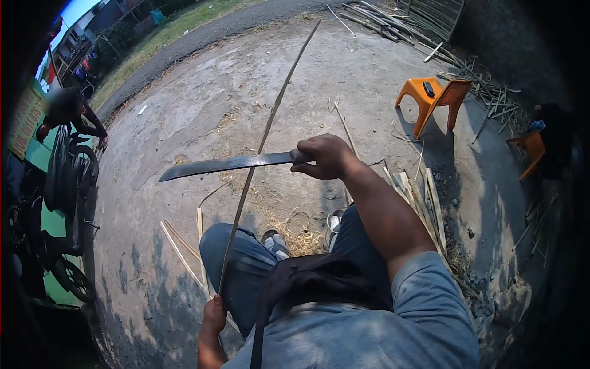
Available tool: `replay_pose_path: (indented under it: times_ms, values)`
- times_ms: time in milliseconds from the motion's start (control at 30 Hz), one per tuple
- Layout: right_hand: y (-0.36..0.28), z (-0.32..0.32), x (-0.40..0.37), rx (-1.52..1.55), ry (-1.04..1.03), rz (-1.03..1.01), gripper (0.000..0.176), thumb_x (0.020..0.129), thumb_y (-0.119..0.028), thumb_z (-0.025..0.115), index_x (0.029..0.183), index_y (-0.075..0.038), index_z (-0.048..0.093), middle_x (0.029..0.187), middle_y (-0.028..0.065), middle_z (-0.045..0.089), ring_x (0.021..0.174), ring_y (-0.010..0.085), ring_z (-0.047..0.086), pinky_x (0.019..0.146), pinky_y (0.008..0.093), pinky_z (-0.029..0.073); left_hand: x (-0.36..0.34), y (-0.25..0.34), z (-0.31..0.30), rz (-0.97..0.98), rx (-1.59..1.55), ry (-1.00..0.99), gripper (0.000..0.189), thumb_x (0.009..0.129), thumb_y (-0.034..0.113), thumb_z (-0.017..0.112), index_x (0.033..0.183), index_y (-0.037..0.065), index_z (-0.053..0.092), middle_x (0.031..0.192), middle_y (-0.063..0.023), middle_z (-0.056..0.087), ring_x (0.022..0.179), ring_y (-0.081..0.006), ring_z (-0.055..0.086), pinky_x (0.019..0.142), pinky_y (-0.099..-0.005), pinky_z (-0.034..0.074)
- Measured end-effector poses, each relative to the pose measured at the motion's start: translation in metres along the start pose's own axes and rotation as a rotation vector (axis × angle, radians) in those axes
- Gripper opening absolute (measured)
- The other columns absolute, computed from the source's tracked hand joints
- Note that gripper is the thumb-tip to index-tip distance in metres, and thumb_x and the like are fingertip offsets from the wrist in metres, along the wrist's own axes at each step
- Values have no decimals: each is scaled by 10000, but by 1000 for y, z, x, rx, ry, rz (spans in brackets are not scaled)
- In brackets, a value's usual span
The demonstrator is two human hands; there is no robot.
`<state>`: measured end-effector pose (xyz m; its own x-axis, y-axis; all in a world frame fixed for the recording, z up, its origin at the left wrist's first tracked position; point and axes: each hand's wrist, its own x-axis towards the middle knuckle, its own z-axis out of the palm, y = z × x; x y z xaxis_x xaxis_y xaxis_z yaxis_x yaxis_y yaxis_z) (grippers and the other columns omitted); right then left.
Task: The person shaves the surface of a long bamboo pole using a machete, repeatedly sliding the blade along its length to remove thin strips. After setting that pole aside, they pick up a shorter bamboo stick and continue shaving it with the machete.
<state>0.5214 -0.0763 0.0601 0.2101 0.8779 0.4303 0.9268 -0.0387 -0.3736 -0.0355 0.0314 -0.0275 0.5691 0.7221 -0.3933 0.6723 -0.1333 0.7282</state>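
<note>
My right hand [327, 157], in front of me at the middle of the view, is wrapped round the dark handle of a long machete [227, 165]. The blade points left and crosses a long thin bamboo strip [270, 117]. Down by my left knee, my left hand [215, 313] is closed on the lower end of that strip. From there the strip slants up and away to the right, its far end above the pale ground. Whether the blade touches the strip I cannot tell.
An orange chair [424, 95] stands at the upper right, with bamboo poles [381, 21] behind it. Split strips [424, 197] lie right of my legs, others [184, 252] on the left. A motorcycle [70, 270] and a crouching person [67, 111] are at far left.
</note>
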Motion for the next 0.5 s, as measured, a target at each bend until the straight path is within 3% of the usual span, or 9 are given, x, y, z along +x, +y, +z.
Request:
replay_pose_path:
  times_ms: [200, 400, 500]
  values:
    - [0, 4, -5, -69, 24, -10, 392, 837, -520, 784, 867, -155, 645, 760, 86, 687, 775, 346, 696, 707, 494, 532, -1, -3, -2, 9, 20, -21, 793, 1038, 719, 304, 709, 45, 559, 617, -26, 515, 592, -156, 500, 565, -349, 390]
    - [-14, 7, -6, -38, 106, -69, 419, 822, -518, 805, 807, -147, 612, 702, 64, 646, 665, 320, 683, 598, 439, 524, -4, 2, 0, -8, 12, -7, 794, 1039, 719, 297, 714, 38, 541, 626, -31, 506, 604, -154, 484, 576, -352, 384]
    - [-28, 13, -6, -114, -40, -114, 447, 862, -586, 731, 865, -148, 644, 712, 88, 682, 679, 338, 714, 608, 470, 556, -4, 8, 5, 84, 29, 41, 785, 1046, 703, 303, 712, 29, 524, 619, -32, 491, 603, -157, 473, 575, -359, 378]
